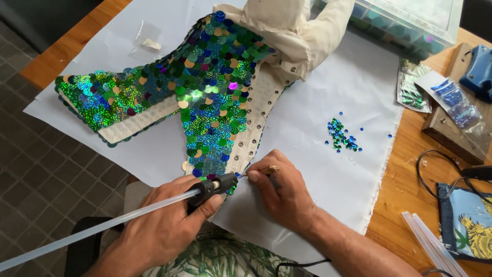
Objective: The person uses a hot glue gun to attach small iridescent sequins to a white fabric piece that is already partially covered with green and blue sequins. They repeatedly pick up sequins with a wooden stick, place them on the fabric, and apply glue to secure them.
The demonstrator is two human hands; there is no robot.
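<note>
The left hand [164, 225] is wrapped tight round a glue gun [210, 187], a clear glue stick [97, 228] trailing out toward 8 o'clock, the nozzle aimed at the boot's [205, 87] lower edge. At 3 o'clock of the nozzle, the right hand [284, 192] pinches a thin stick [261, 172] between narrow fingertips, its tip touching the boot by the nozzle. Loose sequins [341, 136] lie on the white sheet [328, 174] at 2 o'clock, well apart.
</note>
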